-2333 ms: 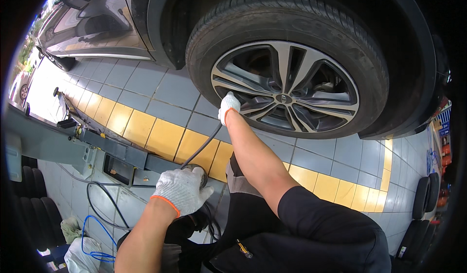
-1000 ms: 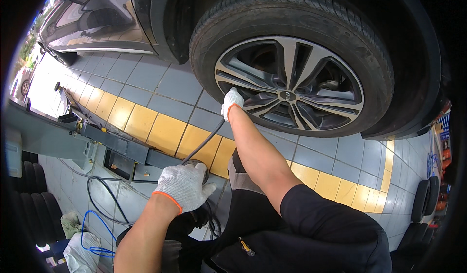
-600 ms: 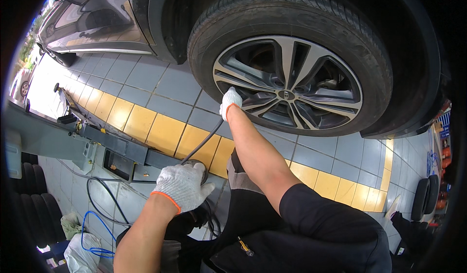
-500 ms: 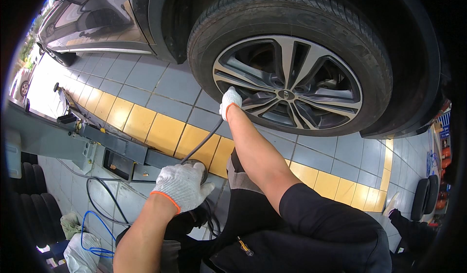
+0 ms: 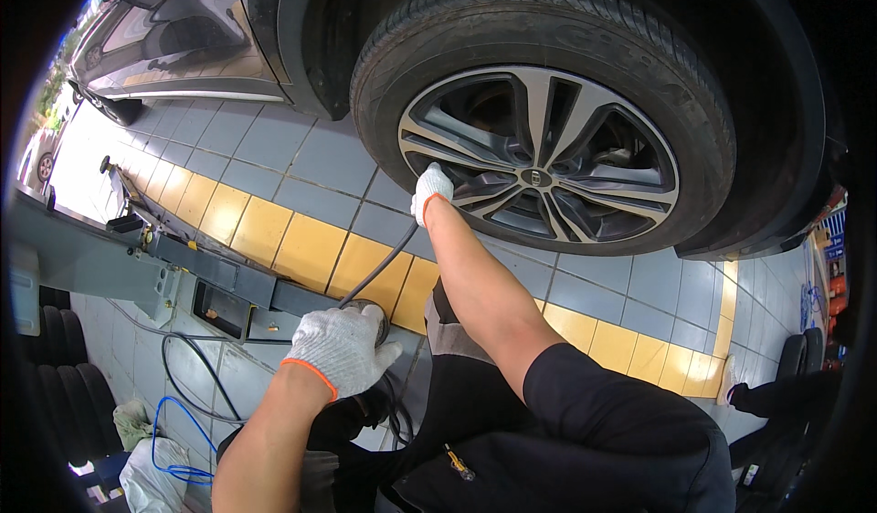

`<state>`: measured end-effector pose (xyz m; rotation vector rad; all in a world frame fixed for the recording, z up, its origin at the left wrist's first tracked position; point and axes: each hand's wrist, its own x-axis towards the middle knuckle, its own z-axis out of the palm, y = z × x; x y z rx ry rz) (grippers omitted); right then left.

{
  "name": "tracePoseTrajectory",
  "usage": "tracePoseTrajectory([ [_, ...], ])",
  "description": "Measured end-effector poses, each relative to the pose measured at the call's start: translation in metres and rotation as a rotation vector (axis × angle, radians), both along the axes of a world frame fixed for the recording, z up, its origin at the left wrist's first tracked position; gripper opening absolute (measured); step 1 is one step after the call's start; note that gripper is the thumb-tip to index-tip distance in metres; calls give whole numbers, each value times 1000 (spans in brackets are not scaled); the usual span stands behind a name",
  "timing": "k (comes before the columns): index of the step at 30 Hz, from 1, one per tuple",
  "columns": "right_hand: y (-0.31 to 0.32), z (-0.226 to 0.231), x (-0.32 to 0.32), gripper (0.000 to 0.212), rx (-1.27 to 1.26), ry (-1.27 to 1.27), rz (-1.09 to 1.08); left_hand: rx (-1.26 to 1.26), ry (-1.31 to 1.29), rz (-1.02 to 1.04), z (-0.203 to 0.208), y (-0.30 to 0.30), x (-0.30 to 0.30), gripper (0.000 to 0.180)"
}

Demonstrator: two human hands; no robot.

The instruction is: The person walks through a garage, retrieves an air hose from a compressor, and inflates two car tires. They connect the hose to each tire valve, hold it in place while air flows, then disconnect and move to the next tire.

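A large tire (image 5: 539, 20) on a car has a spoked alloy wheel (image 5: 539, 116) in it. My right hand (image 5: 431, 189), in a white knit glove with an orange cuff, reaches to the lower left edge of the wheel. Its fingers are closed round the end of a black air hose (image 5: 379, 266); the very tip is hidden. Down the hose, my gloved left hand (image 5: 340, 353) is closed beside a lift arm, its thumb pointing right. Hoses run to it from both sides. What it grips is hidden beneath the glove, though a round grey edge shows beyond the fingers.
A grey lift arm (image 5: 233, 275) stretches along the floor from the left. Looped black hose (image 5: 196, 367), a coiled blue hose (image 5: 174, 463) and stacked tires (image 5: 78, 403) are at lower left. Another person's leg (image 5: 790, 394) shows at right, near more tires.
Both my hands stay in place. At the right, the other person's leg and shoe have shifted, now covering more of the standing tires.
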<state>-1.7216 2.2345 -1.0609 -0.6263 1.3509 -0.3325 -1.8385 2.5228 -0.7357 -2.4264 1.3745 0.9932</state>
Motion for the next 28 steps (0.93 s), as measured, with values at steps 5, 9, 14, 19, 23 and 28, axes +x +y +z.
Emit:
tracePoseTrajectory([
  [5,-3,-7,2,62,-29,71,29,9,2,2,-1,0,0,53],
  [9,-1,-2,-1,61,4,-25,4,-28,-14,-8,-3,2,0,52],
  [14,2,12,-2,61,6,31,-30,-16,10,10,-3,1,1,57],
  [19,4,30,-8,67,95,-14,11,20,7,6,-2,-1,0,52],
  [23,5,32,-9,67,73,5,57,7,1,5,-2,-1,0,53],
  [28,4,19,-3,70,125,-59,-39,-26,-2,28,-4,3,-1,55],
])
